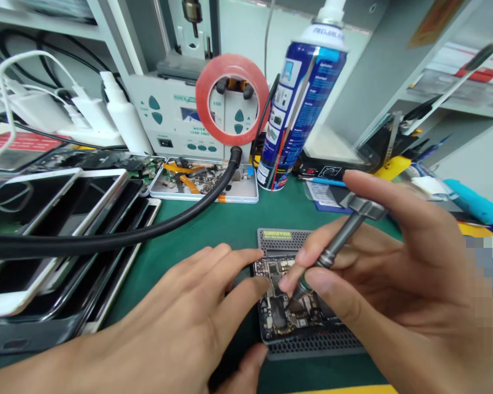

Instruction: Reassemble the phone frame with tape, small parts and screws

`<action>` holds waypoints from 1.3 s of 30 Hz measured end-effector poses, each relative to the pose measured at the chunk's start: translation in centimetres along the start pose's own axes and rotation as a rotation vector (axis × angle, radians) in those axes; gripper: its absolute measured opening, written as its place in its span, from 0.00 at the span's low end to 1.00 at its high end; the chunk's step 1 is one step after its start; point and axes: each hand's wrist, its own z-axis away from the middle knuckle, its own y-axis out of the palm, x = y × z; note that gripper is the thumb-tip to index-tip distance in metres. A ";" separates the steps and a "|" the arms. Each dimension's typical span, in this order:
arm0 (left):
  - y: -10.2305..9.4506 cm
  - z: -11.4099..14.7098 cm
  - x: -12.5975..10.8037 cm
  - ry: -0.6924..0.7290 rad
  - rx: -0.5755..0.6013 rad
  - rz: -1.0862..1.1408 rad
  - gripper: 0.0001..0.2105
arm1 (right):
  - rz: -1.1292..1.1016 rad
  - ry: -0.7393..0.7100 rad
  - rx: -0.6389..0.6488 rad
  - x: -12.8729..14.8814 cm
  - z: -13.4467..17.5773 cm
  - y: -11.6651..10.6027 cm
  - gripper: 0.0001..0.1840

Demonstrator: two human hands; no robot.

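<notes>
An opened smartphone [278, 313] lies on a grey honeycomb-patterned pad [316, 345], with its circuit board and small parts exposed. My left hand [201, 306] grips the phone's left end; its fingertips rest at the far edge and on the board, with the thumb near the close edge. Between the thumb and fingers of my right hand [394, 273] is a grey precision screwdriver [332, 247]. It tilts toward the board, and its dark tip is at or just above the middle of the phone. My right hand hides the phone's right end.
Several phones and screens [61, 235] are stacked at left, crossed by a thick black hose [181, 219]. Behind stand a parts tray [246, 191], a soldering station [164, 120] with red tape [207, 93], a spray can [304, 104] and a white bottle [125, 117]. Tools crowd the right.
</notes>
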 end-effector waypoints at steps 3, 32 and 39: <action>0.0 0.0 0.0 0.005 -0.003 -0.007 0.27 | 0.021 0.012 0.030 0.0 0.2 0.0 0.39; 0.0 0.4 0.2 -0.051 0.043 0.071 0.29 | 0.097 -0.051 -0.200 -0.1 -1.0 -0.4 0.35; -1.1 -0.4 0.4 0.083 0.054 0.178 0.18 | 0.199 -0.122 -0.450 0.2 -1.4 -0.4 0.34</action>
